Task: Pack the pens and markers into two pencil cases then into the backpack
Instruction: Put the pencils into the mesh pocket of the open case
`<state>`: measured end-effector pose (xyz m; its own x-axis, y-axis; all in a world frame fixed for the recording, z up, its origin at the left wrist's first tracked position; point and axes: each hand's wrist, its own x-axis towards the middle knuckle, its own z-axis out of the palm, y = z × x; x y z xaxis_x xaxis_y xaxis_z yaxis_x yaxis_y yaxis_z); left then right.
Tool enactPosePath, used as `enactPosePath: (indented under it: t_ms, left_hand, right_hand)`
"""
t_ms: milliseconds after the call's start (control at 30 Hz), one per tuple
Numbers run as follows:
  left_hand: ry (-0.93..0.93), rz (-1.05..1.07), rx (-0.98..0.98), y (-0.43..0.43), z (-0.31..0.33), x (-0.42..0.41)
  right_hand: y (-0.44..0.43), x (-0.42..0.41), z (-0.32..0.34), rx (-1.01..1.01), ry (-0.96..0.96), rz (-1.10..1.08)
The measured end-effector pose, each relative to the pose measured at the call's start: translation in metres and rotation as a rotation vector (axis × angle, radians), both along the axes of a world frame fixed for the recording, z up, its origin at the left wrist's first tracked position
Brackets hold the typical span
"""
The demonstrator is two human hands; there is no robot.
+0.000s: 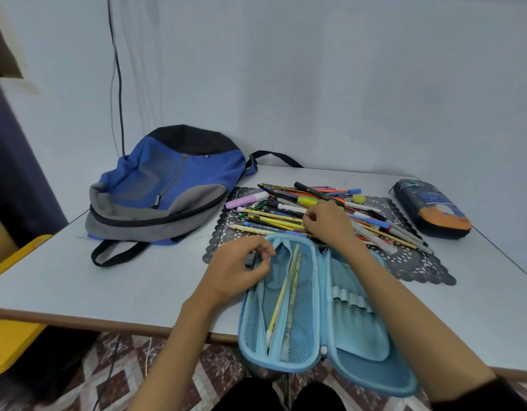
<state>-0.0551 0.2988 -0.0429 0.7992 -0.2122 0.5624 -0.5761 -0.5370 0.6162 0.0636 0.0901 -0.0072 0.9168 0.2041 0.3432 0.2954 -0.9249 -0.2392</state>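
A light blue pencil case [357, 351] lies open at the table's near edge, with two pencils [286, 295] in its mesh pocket. My left hand [238, 268] pinches the top edge of that mesh pocket. My right hand [327, 221] reaches over the case into the pile of pens and markers [286, 209] on a dark lace mat [416, 262], fingers curled around pencils there. A closed dark blue and orange pencil case [434, 209] sits at the far right. The blue and grey backpack [167, 188] lies zipped at the back left.
The white table [108, 280] meets a wall behind. A yellow chair [10, 292] stands at the left, beyond the table's edge. A black cable [118, 84] hangs down the wall behind the backpack. A backpack strap [117, 253] trails over the table in front of it.
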Motion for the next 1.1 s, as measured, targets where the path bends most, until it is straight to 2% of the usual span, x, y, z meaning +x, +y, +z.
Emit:
enactPosePath:
  t_ms: [133,233,267,333,467,567,633,767,967,1033,1100]
  left_hand:
    - [0.006,-0.004,-0.001,-0.001,0.0,0.0]
    - [0.018,0.002,-0.003,-0.001,0.001,0.0]
    - [0.023,0.002,-0.006,-0.001,0.001,0.0]
    - [0.03,0.002,-0.012,-0.001,0.001,-0.001]
    - [0.021,0.011,-0.001,0.0,0.0,0.0]
    - [0.016,0.019,0.001,0.0,0.0,0.001]
    - [0.018,0.02,-0.01,-0.001,-0.001,0.001]
    - [0.038,0.011,-0.029,-0.001,-0.001,0.0]
    - [0.018,0.019,-0.025,-0.001,0.0,0.0]
    - [0.02,0.021,-0.024,-0.001,-0.001,0.0]
    - [0.016,0.022,-0.02,0.0,-0.001,0.0]
  right_hand:
    - [-0.002,-0.003,0.002,0.109,0.131,-0.004]
    - [-0.002,-0.002,-0.001,0.078,0.099,0.01]
    - [-0.002,-0.002,0.0,0.127,0.073,0.02]
    - [-0.002,-0.003,0.007,0.414,0.043,0.076]
    - [0.003,-0.02,0.047,1.185,0.01,0.267]
    - [0.005,-0.035,0.07,1.408,-0.094,0.305]
    - [0.006,-0.04,0.073,1.405,-0.044,0.29]
    - [0.015,-0.05,0.054,1.212,0.219,0.244]
    - [0.031,-0.067,0.01,1.073,0.582,0.252]
    - [0.035,-0.073,0.005,1.067,0.631,0.27]
    - [0.035,-0.075,0.006,1.07,0.599,0.251]
